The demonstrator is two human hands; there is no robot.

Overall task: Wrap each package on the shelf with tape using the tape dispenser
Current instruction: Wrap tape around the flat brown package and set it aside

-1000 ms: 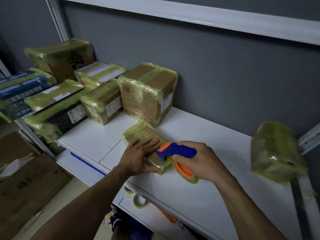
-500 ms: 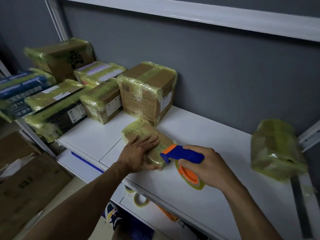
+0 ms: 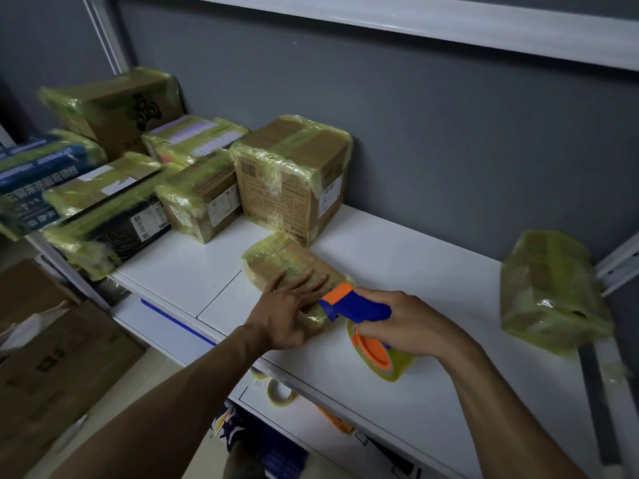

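A small flat cardboard package (image 3: pixel 281 259), covered in yellowish tape, lies near the front of the white shelf (image 3: pixel 397 271). My left hand (image 3: pixel 287 312) presses flat on its near end with straight fingers. My right hand (image 3: pixel 408 321) grips the blue and orange tape dispenser (image 3: pixel 356 307). Its orange nose sits at the package's right near corner, and its yellowish tape roll (image 3: pixel 383 357) hangs below, just above the shelf.
Several taped boxes crowd the shelf's left and back, the nearest a brown cube box (image 3: pixel 294 178). Another taped package (image 3: pixel 549 288) stands at the far right by the upright. A spare tape roll (image 3: pixel 280 392) lies on the lower shelf. Cardboard boxes (image 3: pixel 52 357) sit on the floor at left.
The dispenser and my right hand have drawn slightly right and toward me along the package's near end. My left hand stays pressed on the package.
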